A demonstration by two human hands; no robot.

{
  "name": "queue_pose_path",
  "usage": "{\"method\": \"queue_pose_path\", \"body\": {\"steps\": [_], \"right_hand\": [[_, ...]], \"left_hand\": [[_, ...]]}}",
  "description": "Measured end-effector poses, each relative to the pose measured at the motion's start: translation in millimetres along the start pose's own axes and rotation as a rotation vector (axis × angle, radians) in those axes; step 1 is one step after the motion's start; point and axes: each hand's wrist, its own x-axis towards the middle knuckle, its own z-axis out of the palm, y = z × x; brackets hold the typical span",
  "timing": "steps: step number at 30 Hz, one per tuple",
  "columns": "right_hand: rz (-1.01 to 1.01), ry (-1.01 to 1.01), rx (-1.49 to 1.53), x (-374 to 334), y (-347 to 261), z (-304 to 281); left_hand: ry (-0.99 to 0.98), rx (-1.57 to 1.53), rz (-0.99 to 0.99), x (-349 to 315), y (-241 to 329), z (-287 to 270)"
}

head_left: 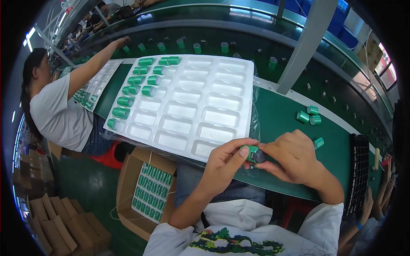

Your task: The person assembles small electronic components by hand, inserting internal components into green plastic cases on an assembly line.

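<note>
A short green cylinder (250, 152) with a dark grey end piece (258, 157) is held between my hands, above the table's near edge. My left hand (224, 165) is closed round the green body, thumb on top. The fingers of my right hand (294, 158) pinch the dark end from the right; exactly how they grip is partly hidden. Left of my hands lies a white moulded tray (246, 102) with several green cylinders (125, 101) in its far-left pockets. Loose green cylinders (303, 117) stand and lie beyond my right hand, and another cylinder (318, 143) lies close to it.
A conveyor (239, 30) carrying spaced cylinders and small parts runs behind the green table (273, 102). A grey post (309, 42) rises at its edge. A black rack (357, 170) stands at right. A co-worker (57, 106) sits at left; a carton (124, 209) with a filled tray is below.
</note>
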Motion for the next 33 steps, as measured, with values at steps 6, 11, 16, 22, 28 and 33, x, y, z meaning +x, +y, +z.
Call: {"method": "queue_pose_path", "body": {"steps": [6, 11, 16, 22, 28, 33], "right_hand": [[-0.005, 0.001, -0.009, -0.3, -2.7, -0.7], [0.1, -0.012, 0.065, -3.5, -5.2, 3.2], [-0.166, 0.22, -0.169, -11.5, 3.3, 25.9], [-0.211, 0.274, -0.206, -9.9, -8.2, 23.0], [-0.324, 0.273, -0.25, -19.2, -5.7, 23.8], [-0.286, 0.243, -0.168, -19.5, -9.5, 24.8]], "left_hand": [[0.031, -0.02, -0.002, 1.9, 0.4, 0.8], [0.097, -0.016, 0.024, 0.2, -4.5, 3.6], [0.103, 0.078, 0.068, -0.5, -0.6, 7.9], [-0.044, -0.005, -0.044, -3.6, 3.2, 16.7], [-0.24, 0.086, -0.194, -4.5, 12.9, 4.7], [-0.174, 0.088, -0.143, -7.3, 9.0, 6.8]]}}
